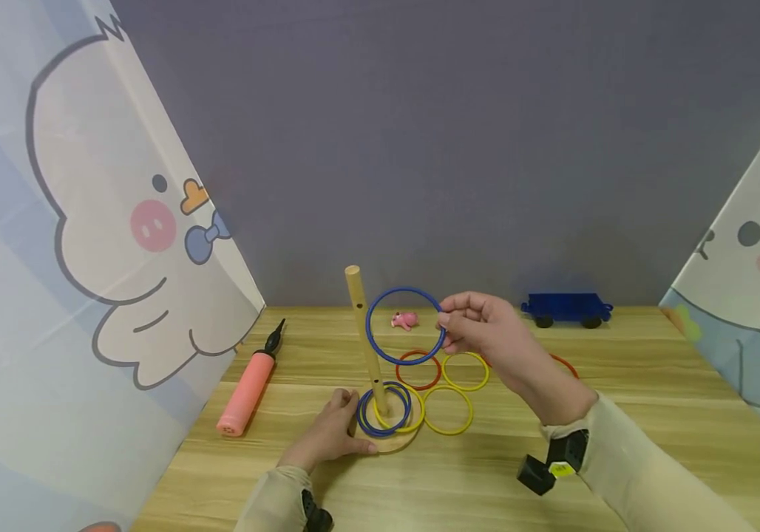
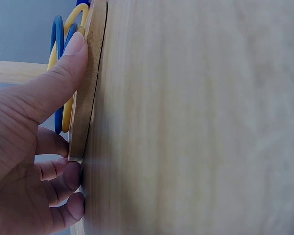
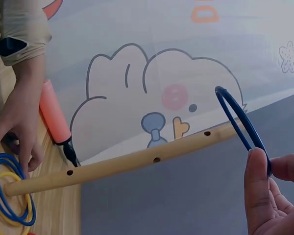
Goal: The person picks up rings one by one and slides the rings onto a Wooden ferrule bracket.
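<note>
Rings, by colour: three blue, three yellow, one red, plus a red arc (image 1: 566,363) showing past the right forearm, its remainder hidden. One blue ring (image 1: 406,289) is pinched between thumb and fingers of the right hand (image 1: 486,332), raised beside the upper part of one wooden post (image 1: 372,366); contact with the post, cannot tell. Two blue rings (image 1: 358,414) and one yellow ring (image 1: 423,408) lie round the post's foot on the round base (image 1: 393,445). The left hand (image 1: 330,432) grips that base at its rim, thumb on the near side, well apart from the right. Two loose yellow rings (image 1: 472,411) and one red ring (image 1: 398,372) lie on the table (image 1: 420,488) beyond and right of the base. One pump (image 1: 250,391) lies near the left edge, tabletop between it and the left hand. One pink toy (image 1: 405,321) and one blue wagon (image 1: 566,307) stand near the far edge, against the grey wall (image 1: 460,148). Post tip uncapped; bare wood runs along the near side of the base.
</note>
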The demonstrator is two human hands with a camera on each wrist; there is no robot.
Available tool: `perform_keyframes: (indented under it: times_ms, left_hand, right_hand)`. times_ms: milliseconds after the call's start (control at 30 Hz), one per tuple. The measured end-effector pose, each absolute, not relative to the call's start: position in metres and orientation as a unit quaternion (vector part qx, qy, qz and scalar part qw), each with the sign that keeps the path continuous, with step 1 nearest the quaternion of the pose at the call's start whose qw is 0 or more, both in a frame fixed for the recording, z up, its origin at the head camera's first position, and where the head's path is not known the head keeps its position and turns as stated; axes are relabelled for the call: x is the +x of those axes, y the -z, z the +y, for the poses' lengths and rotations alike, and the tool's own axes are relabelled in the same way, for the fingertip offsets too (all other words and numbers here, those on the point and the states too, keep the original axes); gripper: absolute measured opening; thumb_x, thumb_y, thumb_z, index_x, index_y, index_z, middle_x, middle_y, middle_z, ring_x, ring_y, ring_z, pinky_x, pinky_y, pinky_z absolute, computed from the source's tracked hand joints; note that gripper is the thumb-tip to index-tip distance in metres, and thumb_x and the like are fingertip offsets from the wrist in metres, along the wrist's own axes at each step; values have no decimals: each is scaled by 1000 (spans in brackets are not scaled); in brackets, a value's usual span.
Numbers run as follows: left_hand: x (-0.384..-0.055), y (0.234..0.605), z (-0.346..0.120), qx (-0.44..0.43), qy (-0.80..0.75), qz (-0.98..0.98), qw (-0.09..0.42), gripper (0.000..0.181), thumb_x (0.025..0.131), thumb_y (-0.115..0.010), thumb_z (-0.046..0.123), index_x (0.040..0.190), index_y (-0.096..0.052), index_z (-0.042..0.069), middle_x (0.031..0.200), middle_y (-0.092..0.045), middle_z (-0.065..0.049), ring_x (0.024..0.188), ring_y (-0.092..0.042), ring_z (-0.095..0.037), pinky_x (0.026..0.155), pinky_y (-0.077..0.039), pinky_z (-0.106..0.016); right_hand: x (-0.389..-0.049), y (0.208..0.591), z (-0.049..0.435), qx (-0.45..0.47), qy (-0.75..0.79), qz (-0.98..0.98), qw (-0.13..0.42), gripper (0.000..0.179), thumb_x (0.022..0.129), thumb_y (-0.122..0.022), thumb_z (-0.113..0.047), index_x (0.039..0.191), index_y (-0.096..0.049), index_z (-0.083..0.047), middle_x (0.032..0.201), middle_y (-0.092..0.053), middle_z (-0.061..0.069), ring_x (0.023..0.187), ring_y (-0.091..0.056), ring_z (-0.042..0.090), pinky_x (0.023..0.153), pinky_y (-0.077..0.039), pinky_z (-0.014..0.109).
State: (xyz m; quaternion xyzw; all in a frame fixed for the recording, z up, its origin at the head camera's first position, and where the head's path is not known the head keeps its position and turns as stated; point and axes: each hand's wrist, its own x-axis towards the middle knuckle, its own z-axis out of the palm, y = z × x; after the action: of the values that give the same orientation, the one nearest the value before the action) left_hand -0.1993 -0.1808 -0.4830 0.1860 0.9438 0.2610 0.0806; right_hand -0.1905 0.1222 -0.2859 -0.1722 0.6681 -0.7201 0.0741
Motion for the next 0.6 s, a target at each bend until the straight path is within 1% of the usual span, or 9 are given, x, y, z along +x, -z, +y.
perform_keyframes:
  times_ms: [133, 267, 500, 600]
  left_hand:
    - [-199, 484, -181, 190, -259, 944, 76, 116, 70, -80, 57, 148, -28, -11, 132, -38, -19, 126, -40, -37, 101, -37, -52]
    - [-200, 484, -181, 191, -261, 943, 78, 117, 70, -79, 59, 149, -27, -9, 132, -38, -18, 126, -40, -36, 101, -38, -52]
    - [-199, 483, -181, 191, -262, 943, 79, 117, 70, -80, 58, 149, -27, -10, 132, -38, -18, 126, -40, -36, 101, -38, -53]
    - [-198, 482, -181, 191, -261, 943, 82, 116, 71, -79, 58, 149, -26, -9, 133, -38, -18, 127, -39, -36, 101, -37, -52]
  right_hand:
    - [-191, 276, 112, -170, 730, 658, 65, 25, 97, -60, -7, 117, -53, 6, 89, -65, 7, 72, -65, 17, 70, -57, 32]
    - [-191, 269, 100, -177, 747, 639, 53, 25, 97, -60, -6, 117, -53, 8, 88, -65, 7, 70, -65, 16, 69, -57, 31]
    - [-194, 261, 83, -195, 771, 606, 30, 17, 96, -60, -3, 111, -56, 4, 86, -66, 6, 70, -65, 16, 70, -57, 33]
    - [-196, 260, 78, -195, 775, 601, 21, 18, 97, -59, -3, 112, -55, 6, 86, -66, 8, 69, -65, 17, 70, -57, 33]
